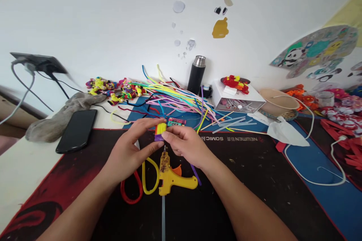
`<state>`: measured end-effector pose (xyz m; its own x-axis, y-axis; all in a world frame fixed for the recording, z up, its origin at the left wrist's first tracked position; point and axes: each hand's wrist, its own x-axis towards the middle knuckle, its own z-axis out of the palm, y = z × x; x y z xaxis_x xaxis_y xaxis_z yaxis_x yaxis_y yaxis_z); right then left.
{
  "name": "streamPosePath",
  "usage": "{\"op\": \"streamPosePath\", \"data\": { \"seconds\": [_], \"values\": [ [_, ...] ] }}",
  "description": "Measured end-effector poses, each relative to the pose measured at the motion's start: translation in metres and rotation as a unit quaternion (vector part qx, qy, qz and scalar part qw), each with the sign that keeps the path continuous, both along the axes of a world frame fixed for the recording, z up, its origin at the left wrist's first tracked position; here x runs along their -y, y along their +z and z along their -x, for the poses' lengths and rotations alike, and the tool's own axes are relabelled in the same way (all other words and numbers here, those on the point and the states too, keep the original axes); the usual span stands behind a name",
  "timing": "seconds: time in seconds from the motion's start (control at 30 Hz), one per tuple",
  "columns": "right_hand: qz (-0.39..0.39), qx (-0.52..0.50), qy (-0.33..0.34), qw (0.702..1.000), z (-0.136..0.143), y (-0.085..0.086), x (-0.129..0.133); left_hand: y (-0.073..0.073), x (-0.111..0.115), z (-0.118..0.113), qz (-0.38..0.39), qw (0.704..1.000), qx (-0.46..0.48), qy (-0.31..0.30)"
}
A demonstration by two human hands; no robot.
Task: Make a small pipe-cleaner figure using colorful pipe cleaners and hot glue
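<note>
Between my two hands, above the middle of the desk mat, is a small piece of coiled pipe cleaner in yellow, orange and purple. My left hand pinches it from the left, with the index finger above and the thumb below. The fingertips of my right hand press on its right side. Just below my hands lies a yellow hot glue gun, nozzle pointing away, with a clear glue stick out of its back. Scissors with red and yellow handles rest beside it, blades partly hidden by my left hand.
Loose coloured pipe cleaners pile up behind, near a black thermos and a white drawer box. A black phone lies at left. Small finished figures stand at the back; a white cable loops at right.
</note>
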<state>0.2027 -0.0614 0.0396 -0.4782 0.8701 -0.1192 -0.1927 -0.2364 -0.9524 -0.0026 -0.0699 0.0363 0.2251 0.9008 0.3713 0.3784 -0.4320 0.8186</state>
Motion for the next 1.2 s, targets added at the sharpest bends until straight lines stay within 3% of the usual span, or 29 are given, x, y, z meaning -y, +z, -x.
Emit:
{"op": "streamPosePath", "data": {
  "seconds": [0.17, 0.37, 0.9, 1.2],
  "values": [
    [-0.078, 0.115, -0.021, 0.99, 0.0, -0.003, -0.001, 0.002, -0.004, 0.002, -0.077, 0.993, -0.088, -0.012],
    [-0.076, 0.119, -0.016, 0.99, 0.0, -0.002, -0.001, -0.001, -0.005, 0.005, -0.117, 0.987, -0.106, 0.008],
    [-0.125, 0.184, -0.054, 0.974, -0.007, -0.004, -0.005, -0.003, -0.01, 0.007, -0.074, 0.991, -0.097, 0.056],
    [-0.13, 0.182, -0.058, 0.973, -0.008, -0.002, -0.005, -0.007, -0.011, 0.01, -0.061, 0.994, -0.081, 0.045]
  ]
}}
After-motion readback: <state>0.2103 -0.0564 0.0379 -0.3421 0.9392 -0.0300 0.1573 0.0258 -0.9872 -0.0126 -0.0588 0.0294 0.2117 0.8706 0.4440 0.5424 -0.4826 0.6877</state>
